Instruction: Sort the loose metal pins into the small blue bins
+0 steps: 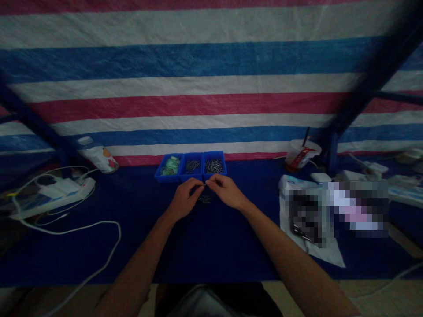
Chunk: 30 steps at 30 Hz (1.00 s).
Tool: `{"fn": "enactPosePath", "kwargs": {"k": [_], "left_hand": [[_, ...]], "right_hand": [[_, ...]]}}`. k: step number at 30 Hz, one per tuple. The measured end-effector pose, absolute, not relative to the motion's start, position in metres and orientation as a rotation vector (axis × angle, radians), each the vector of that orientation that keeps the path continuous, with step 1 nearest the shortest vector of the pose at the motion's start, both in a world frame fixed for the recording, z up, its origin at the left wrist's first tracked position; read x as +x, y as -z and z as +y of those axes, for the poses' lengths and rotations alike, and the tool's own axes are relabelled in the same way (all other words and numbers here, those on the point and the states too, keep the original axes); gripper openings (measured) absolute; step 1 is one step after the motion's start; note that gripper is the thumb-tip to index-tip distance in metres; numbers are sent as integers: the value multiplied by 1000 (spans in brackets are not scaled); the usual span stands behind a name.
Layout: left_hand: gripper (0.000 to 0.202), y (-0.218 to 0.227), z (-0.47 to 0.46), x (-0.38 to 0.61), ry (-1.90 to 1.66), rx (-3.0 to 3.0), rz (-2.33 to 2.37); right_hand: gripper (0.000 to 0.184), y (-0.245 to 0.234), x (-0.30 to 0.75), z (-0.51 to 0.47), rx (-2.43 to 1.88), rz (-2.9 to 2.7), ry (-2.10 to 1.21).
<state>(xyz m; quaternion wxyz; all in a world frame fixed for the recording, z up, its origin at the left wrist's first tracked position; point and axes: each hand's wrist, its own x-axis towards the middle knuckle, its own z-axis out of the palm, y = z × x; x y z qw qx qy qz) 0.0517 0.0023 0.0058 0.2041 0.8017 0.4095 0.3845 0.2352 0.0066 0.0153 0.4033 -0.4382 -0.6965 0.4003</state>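
Note:
My left hand [187,197] and my right hand [227,190] meet over the blue table [211,246], just in front of three small blue bins. Fingers of both are pinched together, fingertip to fingertip, around something tiny and thin that I cannot make out. Below them on the table lie several thin metal pieces [205,199]. Greenish clear packets fill the left bin [168,179]. Thin metal pins or screws lie in the middle bin [192,157], and short dark metal pieces, screw-like, in the right bin [213,155].
A power strip [72,196] with a white cable [115,237] lies left, near a bottle [99,154]. On the right are a cup with a straw [299,154], a white bag [327,253] and blurred-out items. Striped sheeting [211,105] hangs behind.

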Motion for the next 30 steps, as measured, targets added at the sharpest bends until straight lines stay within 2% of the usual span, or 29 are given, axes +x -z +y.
{"fn": "enactPosePath", "kwargs": {"k": [4, 8, 14, 17, 19, 21, 24, 26, 30], "left_hand": [[16, -5, 2, 51, -1110, 2204, 1166], [28, -5, 2, 46, -1398, 2045, 1245], [41, -5, 8, 36, -1751, 1799, 1307], [42, -5, 9, 35, -1752, 1808, 1319], [40, -5, 8, 37, -1725, 1834, 1339], [34, -6, 8, 38, -1681, 1860, 1370], [25, -6, 11, 39, -1554, 1906, 1470], [21, -4, 13, 38, -1399, 1974, 1511], [16, 0, 14, 33, -874, 2250, 1384]], "right_hand": [[20, -17, 236, 10, -1084, -1683, -1144], [13, -22, 238, 9, -1080, -1514, -1373], [28, -19, 234, 11, -1190, -1423, -1541], [18, -16, 227, 15, -1149, -1349, -1438], [26, -16, 225, 17, -1159, -1389, -1324], [27, -15, 227, 16, -1245, -1549, -1121], [17, -13, 235, 11, -1338, -1933, -785], [16, -11, 239, 8, -1371, -2155, -650], [19, -4, 239, 4, -1411, -2357, -525]]}}
